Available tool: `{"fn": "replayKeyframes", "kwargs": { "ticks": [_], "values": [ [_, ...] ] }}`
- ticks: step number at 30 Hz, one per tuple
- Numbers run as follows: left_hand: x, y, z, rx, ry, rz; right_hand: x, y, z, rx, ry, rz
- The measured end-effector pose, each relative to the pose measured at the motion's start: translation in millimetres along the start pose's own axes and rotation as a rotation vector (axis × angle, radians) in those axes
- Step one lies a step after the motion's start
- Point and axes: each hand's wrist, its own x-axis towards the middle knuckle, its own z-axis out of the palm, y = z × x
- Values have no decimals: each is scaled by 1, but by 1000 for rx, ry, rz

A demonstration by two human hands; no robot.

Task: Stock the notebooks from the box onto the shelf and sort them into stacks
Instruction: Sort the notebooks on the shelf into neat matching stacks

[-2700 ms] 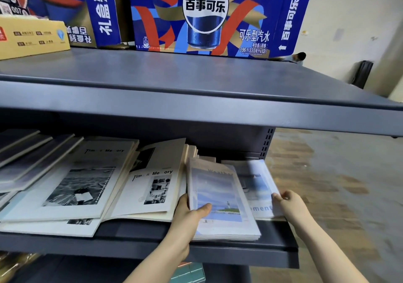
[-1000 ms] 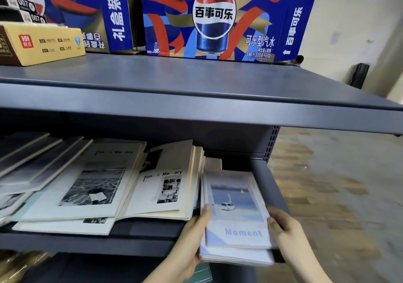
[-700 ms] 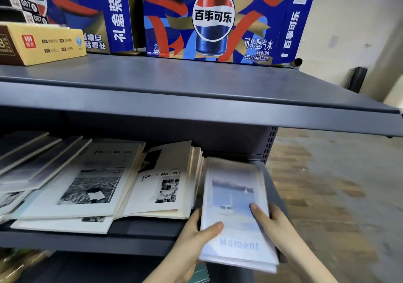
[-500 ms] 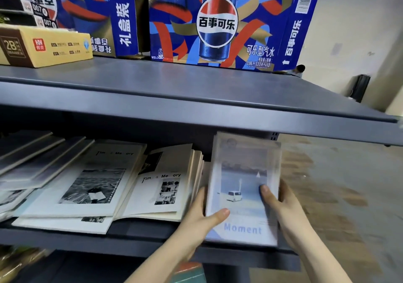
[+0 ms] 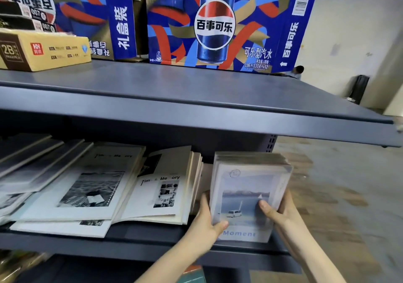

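Lower right of centre: your left hand [image 5: 205, 219] and right hand [image 5: 283, 215] clasp a stack of pale blue "Moment" notebooks [image 5: 248, 184] from either side. Each grip is closed on the stack, with the thumb across the front cover; the fingers behind are hidden. The stack is tipped up on its lower edge, which appears to rest near the front of the dark grey metal lower shelf [image 5: 152, 242], though blur leaves the contact uncertain. Holding it upright between both palms probably serves to square the edges before you lay it flat.

Just left of it, a pile of cream "Time & Memory" notebooks [image 5: 161, 186] with black-and-white photographs lies flat. Your left hand sits in the gap that separates the two titles. Further left, larger cream notebooks of the same title [image 5: 87, 186] are fanned loosely.

Upper frame: blue cola cartons [image 5: 218, 25] and a yellow cardboard box [image 5: 43, 49] occupy the upper shelf [image 5: 174, 99].
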Motion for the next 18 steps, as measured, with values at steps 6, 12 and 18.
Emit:
{"fn": "replayKeyframes", "kwargs": {
  "ticks": [6,12,18],
  "values": [
    [6,-17,4,62,71,-21,-8,9,-1,-145,-17,45],
    [6,-8,6,87,68,17,-10,14,3,-256,83,25],
    [12,4,16,94,-64,28,-6,6,-9,-307,184,-4]
  ]
}}
